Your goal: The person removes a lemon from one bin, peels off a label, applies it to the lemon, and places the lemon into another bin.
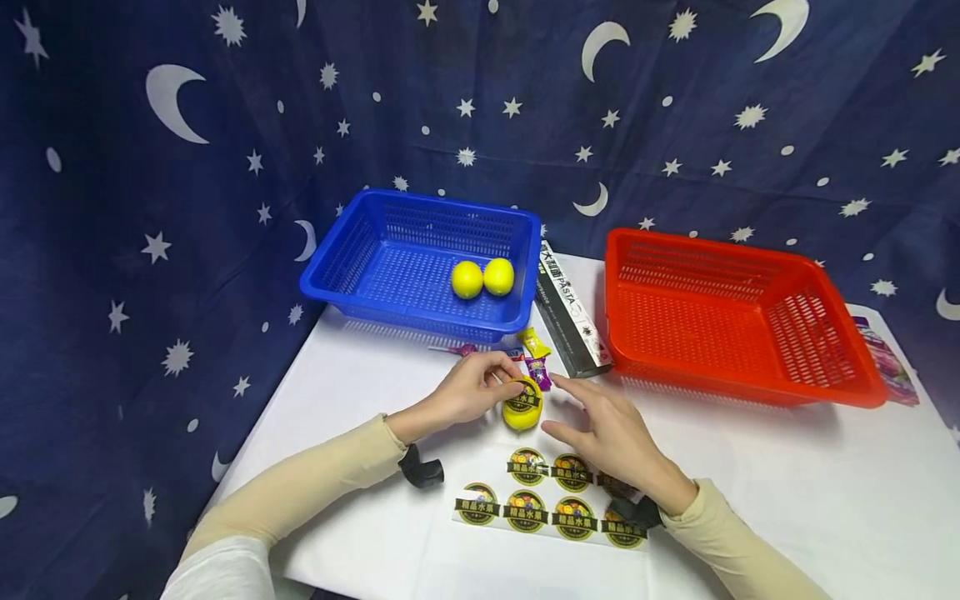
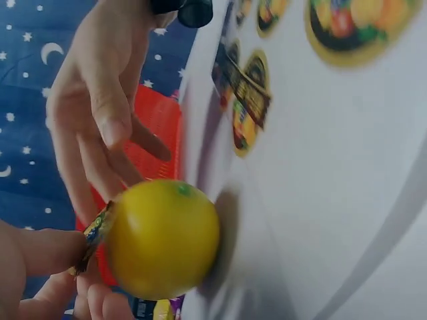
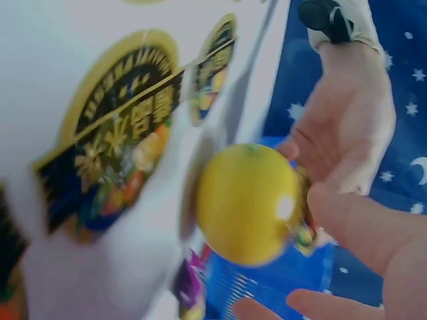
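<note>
A round yellow fruit (image 1: 521, 418) with a small green spot stands on the white table. On its top sits a black-and-gold round sticker (image 1: 523, 397), seen edge-on in the left wrist view. My left hand (image 1: 474, 387) pinches the edge of that sticker between thumb and fingers, close against the fruit (image 2: 163, 239). To the right of the fruit is my right hand (image 1: 611, 429), fingers spread and holding nothing. In front lies a sheet of matching stickers (image 1: 550, 500), partly covered by the right wrist. Two more yellow fruits (image 1: 483, 278) lie in the blue basket (image 1: 397, 275).
A red basket (image 1: 690, 325) stands at the right. Between the baskets lies a black-and-white pasta box (image 1: 570, 312). Wrapped candies (image 1: 537, 372) and a lollipop (image 1: 467, 350) lie just behind the hands. A colourful packet (image 1: 888, 362) is partly hidden behind the red basket.
</note>
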Available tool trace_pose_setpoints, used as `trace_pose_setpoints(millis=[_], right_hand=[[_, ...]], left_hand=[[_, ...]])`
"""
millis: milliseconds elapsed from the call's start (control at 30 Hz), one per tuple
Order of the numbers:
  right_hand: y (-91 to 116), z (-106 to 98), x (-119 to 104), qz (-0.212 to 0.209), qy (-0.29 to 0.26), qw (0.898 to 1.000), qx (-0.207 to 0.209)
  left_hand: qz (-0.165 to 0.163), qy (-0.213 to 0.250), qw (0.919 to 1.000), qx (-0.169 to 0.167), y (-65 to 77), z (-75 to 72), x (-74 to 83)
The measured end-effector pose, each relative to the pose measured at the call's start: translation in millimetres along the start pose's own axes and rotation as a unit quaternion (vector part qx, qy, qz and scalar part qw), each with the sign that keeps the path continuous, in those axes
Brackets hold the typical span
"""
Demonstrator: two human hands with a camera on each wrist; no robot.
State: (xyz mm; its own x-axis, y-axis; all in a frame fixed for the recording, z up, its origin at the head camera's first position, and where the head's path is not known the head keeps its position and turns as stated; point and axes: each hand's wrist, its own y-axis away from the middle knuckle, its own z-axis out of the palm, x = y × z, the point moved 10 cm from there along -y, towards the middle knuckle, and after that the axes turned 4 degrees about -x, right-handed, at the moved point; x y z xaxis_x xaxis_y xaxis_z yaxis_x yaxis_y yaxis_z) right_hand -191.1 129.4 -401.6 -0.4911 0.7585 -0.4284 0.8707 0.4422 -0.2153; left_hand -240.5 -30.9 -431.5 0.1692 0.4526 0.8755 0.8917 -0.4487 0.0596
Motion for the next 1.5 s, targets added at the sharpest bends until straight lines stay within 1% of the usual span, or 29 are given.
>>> trace_pose_setpoints(millis=[67,133,233,400,500,567,633,700,767,833,900,933,1033,1100,1167,1233,1433,1500], right_hand=[[-8,11,3,0.007,-0.007,1.0,-0.02],[-13,20,4,0.006,-0.013,0.999,-0.033],[-17,25,5,-0.002,-0.022,0.999,-0.032],[-20,26,6,-0.005,-0.035,0.999,-0.032],[-21,24,7,0.005,-0.038,0.999,-0.033],[-21,17,7,0.009,-0.051,0.999,-0.016],[-23,9,7,0.007,-0.077,0.997,0.011],[-25,3,5,-0.005,-0.096,0.995,0.034],[-28,3,3,-0.023,-0.108,0.993,0.042],[-30,6,2,-0.029,-0.108,0.993,0.039],[-30,8,2,-0.032,-0.106,0.993,0.037],[-30,9,3,-0.031,-0.11,0.993,0.039],[-28,6,5,-0.032,-0.12,0.991,0.057],[-27,4,6,-0.034,-0.117,0.99,0.066],[-27,4,7,-0.035,-0.118,0.99,0.068],[-27,5,8,-0.031,-0.126,0.99,0.063],[-24,18,13,-0.006,-0.183,0.983,0.013],[-23,20,13,-0.004,-0.183,0.983,0.0]], left_hand=[[-0.004,-0.03,0.9995,0.012,-3.4,0.3,-0.9],[-0.002,-0.069,0.9972,0.029,-4.2,-0.7,-0.6],[0.009,-0.118,0.9912,0.059,-2.8,-3.5,2.3],[0.033,-0.15,0.9835,0.095,2.0,-7.0,8.6],[0.053,-0.18,0.976,0.11,5.2,-6.4,14.4],[0.063,-0.207,0.9689,0.12,6.8,-5.4,18.8],[0.07,-0.236,0.9608,0.128,7.9,-3.8,22.0],[0.074,-0.254,0.9556,0.131,8.3,-2.5,23.6],[0.079,-0.264,0.9529,0.127,8.7,-1.8,24.3],[0.08,-0.26,0.9546,0.12,9.3,-2.8,23.7],[0.079,-0.248,0.9598,0.107,10.1,-4.5,21.8],[0.076,-0.237,0.9636,0.098,10.6,-5.4,20.3],[0.073,-0.205,0.9735,0.07,11.7,-6.0,15.6],[0.074,-0.196,0.9761,0.057,11.6,-4.7,13.4],[0.08,-0.192,0.9767,0.053,11.4,-3.5,12.6],[0.082,-0.197,0.9754,0.055,11.3,-2.4,11.5],[0.088,-0.208,0.9717,0.07,15.6,-1.0,10.1],[0.096,-0.207,0.9708,0.074,17.3,-0.6,11.9]])
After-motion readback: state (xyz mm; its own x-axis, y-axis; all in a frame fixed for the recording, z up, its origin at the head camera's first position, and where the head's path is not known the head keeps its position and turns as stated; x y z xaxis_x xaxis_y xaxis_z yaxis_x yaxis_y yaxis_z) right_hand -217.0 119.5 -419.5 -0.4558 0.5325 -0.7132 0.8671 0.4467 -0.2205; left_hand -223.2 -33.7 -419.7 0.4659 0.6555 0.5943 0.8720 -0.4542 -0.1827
